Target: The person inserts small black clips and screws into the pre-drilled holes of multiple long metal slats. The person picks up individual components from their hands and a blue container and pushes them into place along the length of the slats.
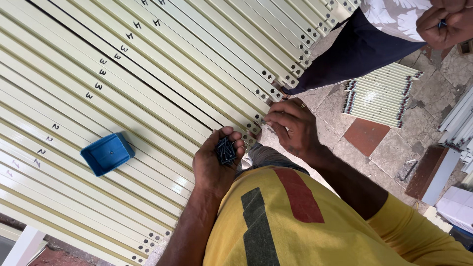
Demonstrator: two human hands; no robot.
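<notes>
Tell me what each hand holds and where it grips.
The left hand cups a bunch of small dark screws in its palm. The right hand pinches at the cream metal slats' holed end; what it holds cannot be told.

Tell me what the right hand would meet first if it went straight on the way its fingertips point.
The right hand points at the drilled ends of the cream metal slats. It would probably meet the nearest slat's end almost at once; its fingertips already look to be touching it, though depth is unclear.

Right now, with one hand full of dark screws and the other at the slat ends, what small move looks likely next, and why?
Probably the right hand reaches back for another of the dark screws cupped in the left hand: its fingers pinch at the holed end of a cream slat, where more holes show.
</notes>
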